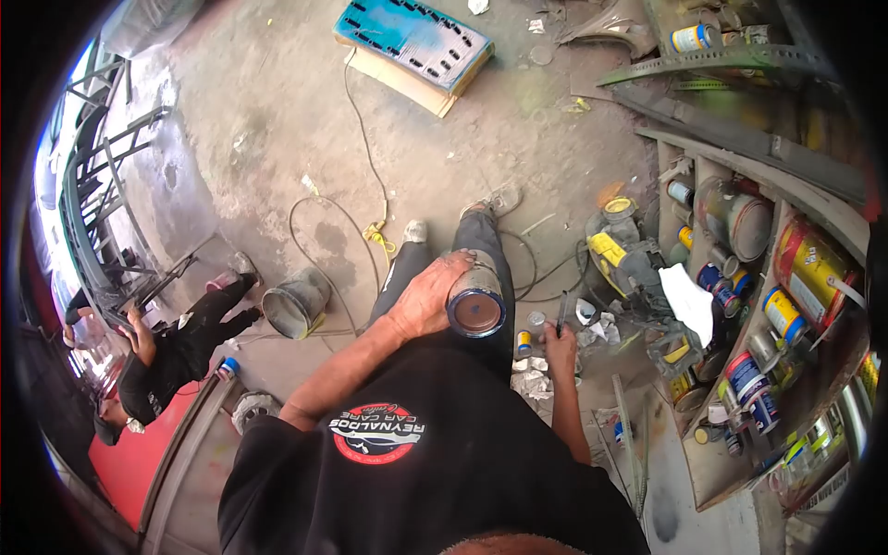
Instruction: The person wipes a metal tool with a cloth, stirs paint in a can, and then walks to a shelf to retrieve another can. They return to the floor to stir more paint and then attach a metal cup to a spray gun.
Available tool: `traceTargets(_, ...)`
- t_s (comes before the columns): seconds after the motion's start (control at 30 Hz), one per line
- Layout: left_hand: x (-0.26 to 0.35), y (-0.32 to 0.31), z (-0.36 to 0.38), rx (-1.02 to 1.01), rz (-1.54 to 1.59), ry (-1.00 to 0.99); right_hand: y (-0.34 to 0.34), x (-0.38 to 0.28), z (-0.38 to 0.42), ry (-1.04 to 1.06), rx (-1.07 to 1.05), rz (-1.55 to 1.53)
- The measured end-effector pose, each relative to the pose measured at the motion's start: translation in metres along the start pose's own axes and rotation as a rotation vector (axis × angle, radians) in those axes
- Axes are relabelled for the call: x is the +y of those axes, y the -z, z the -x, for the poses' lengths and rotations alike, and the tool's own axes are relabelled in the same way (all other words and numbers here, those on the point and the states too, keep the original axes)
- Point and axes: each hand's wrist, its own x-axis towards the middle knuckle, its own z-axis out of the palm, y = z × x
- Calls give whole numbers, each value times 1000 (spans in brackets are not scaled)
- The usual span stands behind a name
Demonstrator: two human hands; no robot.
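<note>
My left hand [435, 294] is wrapped round the side of a round metal can [478, 312] in front of my body. The can's end facing me has a dark blue rim and a brown, stained surface. Off to the right and lower, my right hand [560, 347] grips a slim dark tool [564, 307] that points up and away from me; its exact kind cannot be made out. Beneath that hand are a small yellow-and-blue can [524, 343] and crumpled paper [605, 328].
Shelves [708, 185] full of paint cans line the right, beside a yellow-and-black machine [612, 252]. A bucket [297, 303] and a cable [359, 120] lie on the floor. A blue-and-white panel [416, 42] lies ahead. Another person [176, 356] is at left, near a red panel [139, 444].
</note>
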Motion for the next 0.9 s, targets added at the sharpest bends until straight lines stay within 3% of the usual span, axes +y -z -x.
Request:
traceTargets(0.3,8,17,-83,-31,51,4,28,-102,6,258,98,-96)
traceTargets(0.33,8,19,-94,-29,67,-15,34,-140,20,193,73,-169)
traceTargets(0.43,8,25,-134,-70,81,-96,45,-203,28,305,14,-307)
traceTargets(0.47,7,27,-150,-93,82,-129,48,-217,25,426,-33,-338)
traceTargets(0.57,4,34,-195,-177,74,-137,48,-308,42,528,32,-242)
traceTargets(0.67,17,58,-241,-228,57,-202,51,-378,38,613,161,175)
traceTargets(0.77,20,74,-274,-262,7,-263,54,-405,23,763,235,345)
traceTargets(0.9,29,89,-307,-320,-50,-249,65,-430,14,722,221,356)
